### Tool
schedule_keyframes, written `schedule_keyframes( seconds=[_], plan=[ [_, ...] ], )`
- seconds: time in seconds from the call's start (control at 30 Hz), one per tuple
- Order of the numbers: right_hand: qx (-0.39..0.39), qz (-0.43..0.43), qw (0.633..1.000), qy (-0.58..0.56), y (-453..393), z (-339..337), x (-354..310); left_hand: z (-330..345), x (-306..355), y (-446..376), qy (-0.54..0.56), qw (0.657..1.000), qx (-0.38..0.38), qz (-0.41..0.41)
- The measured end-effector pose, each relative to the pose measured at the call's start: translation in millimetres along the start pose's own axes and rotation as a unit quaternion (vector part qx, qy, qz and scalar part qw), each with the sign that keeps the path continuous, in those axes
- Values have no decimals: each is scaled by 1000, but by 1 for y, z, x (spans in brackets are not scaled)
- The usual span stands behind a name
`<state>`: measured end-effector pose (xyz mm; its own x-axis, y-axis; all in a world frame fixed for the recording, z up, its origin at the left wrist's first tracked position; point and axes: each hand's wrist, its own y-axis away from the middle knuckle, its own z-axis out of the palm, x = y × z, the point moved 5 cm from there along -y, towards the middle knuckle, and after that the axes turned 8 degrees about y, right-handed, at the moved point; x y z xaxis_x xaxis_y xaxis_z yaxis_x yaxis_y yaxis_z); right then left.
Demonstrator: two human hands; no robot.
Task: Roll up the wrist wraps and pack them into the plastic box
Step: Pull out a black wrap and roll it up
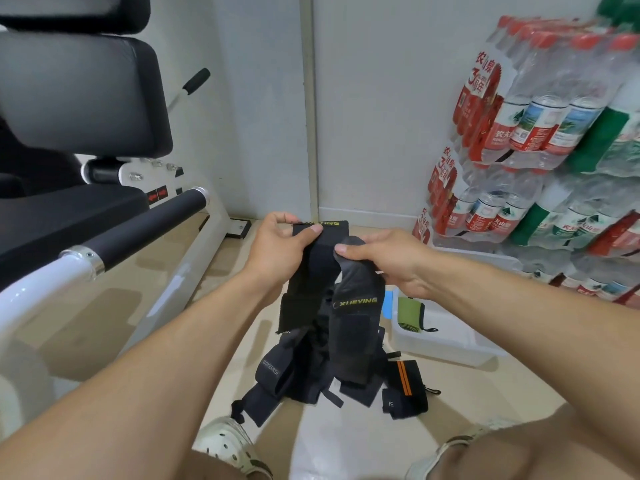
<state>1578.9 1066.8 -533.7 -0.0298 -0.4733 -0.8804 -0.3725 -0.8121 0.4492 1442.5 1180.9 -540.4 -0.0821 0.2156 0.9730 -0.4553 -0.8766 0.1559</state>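
Beige tile floor [114, 306] by a white wall, water bottle packs [540, 133] behind the plastic box [446, 344]. Left hand [277, 247] and right hand [391, 261] each pinch shut on a black wrist wrap [356, 327] with yellow XUEYING lettering, two held above the floor pile [298, 375] left of the box. One green wrap roll [410, 315] sits inside the box; one orange-striped roll [405, 386] lies in front of it

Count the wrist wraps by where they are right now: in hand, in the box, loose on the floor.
In hand: 1, black wrap, one end in the left hand, the other in the right hand.
In the box: 1, green roll.
On the floor: 1 orange-striped wrap, set apart, plus a black pile too tangled to count.
Total: 3 distinct, plus the pile.
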Motion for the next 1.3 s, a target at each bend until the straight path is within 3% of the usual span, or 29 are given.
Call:
schedule_keyframes(
  seconds=[0.1,0.27,0.43,0.53,0.63,0.73,0.87,0.97,1.17,1.3],
  plan=[
    [40,-33,998,-45,0,-9,-12,-3,1,3,-8,999,6,-33],
    [83,-77,988,-103,-4,-28,-25,2,-13,13,-112,983,-90,-112],
    [101,-76,989,-78,-9,-39,-24,5,-2,11,-83,994,-60,-39],
    [87,-51,995,19,-9,-46,-19,3,1,8,-98,995,-28,-11],
    [70,-62,975,204,-10,-51,-12,3,3,8,-174,984,-9,18],
    [42,-83,933,348,-10,-54,-14,6,3,8,-243,970,-9,27],
    [-24,-130,842,523,-6,-51,-24,2,-4,3,-280,960,20,2],
    [-23,-147,802,579,-9,-50,-27,4,-5,0,-295,955,38,-12],
    [-5,-134,769,625,-8,-63,-36,-7,15,-4,-404,907,117,37],
    [49,-150,787,596,-10,-77,-25,-29,9,-10,-313,942,116,22]
  ],
)
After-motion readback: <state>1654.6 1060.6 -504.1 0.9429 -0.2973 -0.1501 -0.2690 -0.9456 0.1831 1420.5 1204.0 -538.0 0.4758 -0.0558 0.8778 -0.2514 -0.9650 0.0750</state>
